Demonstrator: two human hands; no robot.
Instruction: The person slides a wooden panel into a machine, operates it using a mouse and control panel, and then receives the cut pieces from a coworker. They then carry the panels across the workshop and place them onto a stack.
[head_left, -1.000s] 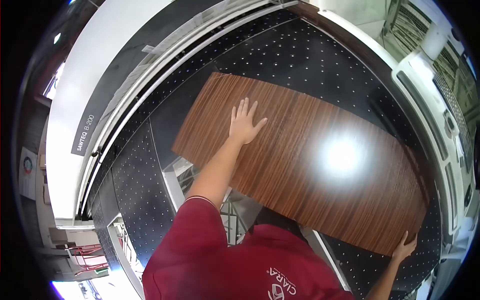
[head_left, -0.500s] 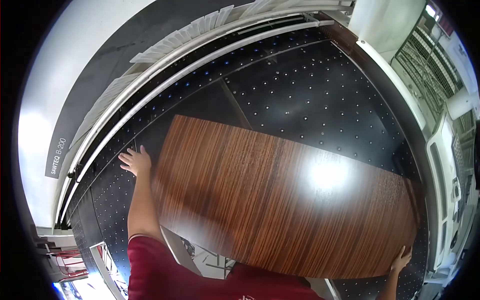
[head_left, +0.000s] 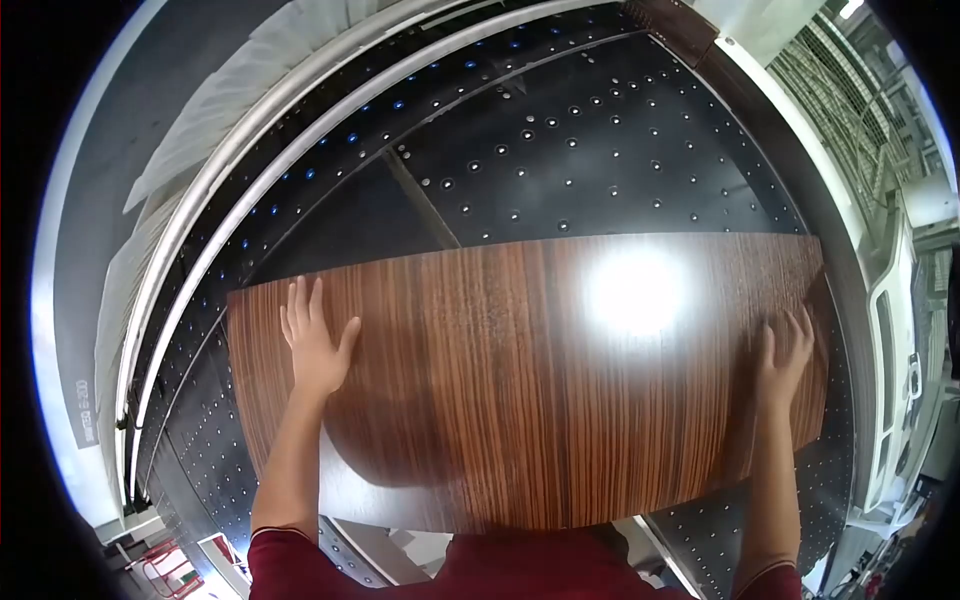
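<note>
Since the earlier frame the wood-grain panel [head_left: 520, 380] has swung square to the person, and both hands have come onto its top face. At the left of the frame the left hand [head_left: 315, 345] lies flat, fingers spread wide, near the panel's left edge. The panel fills the middle of the frame (a bright glare sits right of centre), resting on the black perforated surface [head_left: 600, 140]. At the right, the right hand [head_left: 785, 355] presses open-palmed near the right edge.

Black dotted machine table [head_left: 600, 130], wire fencing [head_left: 850, 90]
</note>
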